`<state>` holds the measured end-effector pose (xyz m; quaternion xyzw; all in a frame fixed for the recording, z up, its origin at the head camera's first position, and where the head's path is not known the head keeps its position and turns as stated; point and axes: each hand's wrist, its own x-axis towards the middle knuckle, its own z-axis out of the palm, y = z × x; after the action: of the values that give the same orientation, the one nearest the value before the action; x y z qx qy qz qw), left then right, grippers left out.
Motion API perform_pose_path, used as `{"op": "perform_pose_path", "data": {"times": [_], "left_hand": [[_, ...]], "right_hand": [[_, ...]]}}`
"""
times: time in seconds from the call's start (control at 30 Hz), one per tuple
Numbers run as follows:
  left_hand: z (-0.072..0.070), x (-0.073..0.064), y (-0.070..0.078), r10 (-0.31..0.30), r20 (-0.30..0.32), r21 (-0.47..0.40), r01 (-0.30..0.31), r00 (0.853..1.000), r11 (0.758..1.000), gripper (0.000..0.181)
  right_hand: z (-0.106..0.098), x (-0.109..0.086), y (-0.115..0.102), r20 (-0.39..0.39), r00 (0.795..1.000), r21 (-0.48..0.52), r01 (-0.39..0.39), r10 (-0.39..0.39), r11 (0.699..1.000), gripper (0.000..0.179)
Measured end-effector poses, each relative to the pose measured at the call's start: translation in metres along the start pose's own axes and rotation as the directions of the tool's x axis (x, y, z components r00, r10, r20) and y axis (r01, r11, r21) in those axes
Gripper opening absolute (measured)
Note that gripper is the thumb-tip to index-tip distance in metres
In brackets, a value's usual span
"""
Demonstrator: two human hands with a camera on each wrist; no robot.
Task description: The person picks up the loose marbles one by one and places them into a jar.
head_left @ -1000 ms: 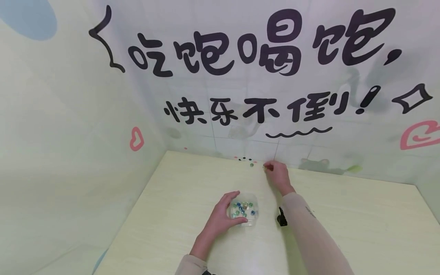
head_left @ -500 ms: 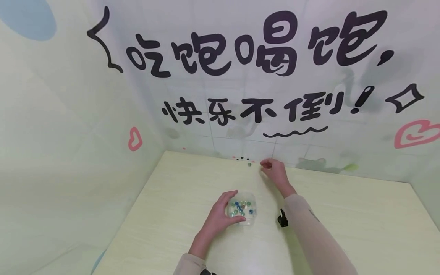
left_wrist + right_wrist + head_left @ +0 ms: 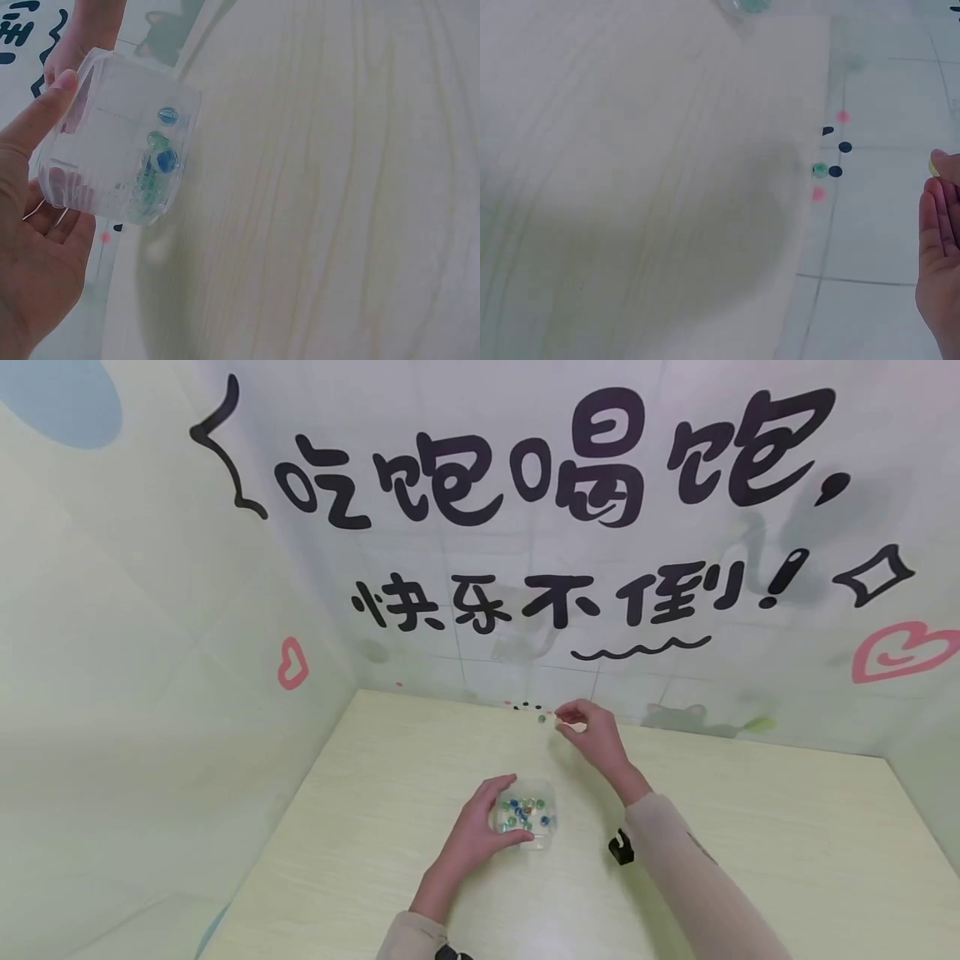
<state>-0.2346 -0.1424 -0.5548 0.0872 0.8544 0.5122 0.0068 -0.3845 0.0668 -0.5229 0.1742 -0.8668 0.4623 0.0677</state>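
Observation:
My left hand [image 3: 474, 833] holds a clear plastic box [image 3: 542, 788], its thumb on the near side and fingers round the far side. Several green and blue marbles lie inside, among them a blue marble [image 3: 166, 160]. Near the table's back edge, my right hand [image 3: 596, 737] pinches a small pale yellow marble [image 3: 933, 166] between thumb and fingertips. Most of that marble is hidden by the fingers. A green marble [image 3: 542, 719] rests on the table just left of the right hand.
The pale wooden table [image 3: 360, 793] meets a printed backdrop [image 3: 465, 635] with black lettering behind and at the sides. Black and pink dots on the backdrop sit close to the green marble. A small black object [image 3: 621, 847] shows beside the right sleeve.
My right hand has lifted slightly and moved left, toward the green marble, with the yellow marble in its fingertips. The left hand keeps its grip on the box. The head view shifts slightly.

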Motion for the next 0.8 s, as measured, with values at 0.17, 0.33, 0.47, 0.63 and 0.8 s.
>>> {"op": "perform_pose_path", "data": {"times": [0.17,0.33,0.47,0.63,0.8], "left_hand": [[0.000,-0.001,0.000,-0.001,0.000,0.009,0.001,1.000,1.000,0.084],[0.001,-0.001,0.000,-0.005,0.005,0.013,0.005,1.000,1.000,0.084],[0.001,0.000,0.000,-0.004,0.006,0.011,0.004,1.000,1.000,0.083],[0.000,0.001,0.001,0.006,0.000,0.006,-0.006,1.000,1.000,0.081],[0.000,0.001,0.001,0.005,0.001,0.008,-0.005,1.000,1.000,0.081]], "right_hand": [[-0.004,-0.011,-0.012,0.006,0.997,0.039,0.078,-0.078,0.996,0.021],[-0.007,-0.023,-0.023,0.021,0.989,0.050,0.146,-0.147,0.988,0.019],[-0.009,-0.032,-0.030,0.043,0.982,0.058,0.180,-0.183,0.982,0.019],[-0.009,-0.041,-0.035,0.074,0.975,0.065,0.204,-0.208,0.977,0.018],[-0.008,-0.049,-0.036,0.095,0.969,0.062,0.221,-0.227,0.973,0.018]]}}
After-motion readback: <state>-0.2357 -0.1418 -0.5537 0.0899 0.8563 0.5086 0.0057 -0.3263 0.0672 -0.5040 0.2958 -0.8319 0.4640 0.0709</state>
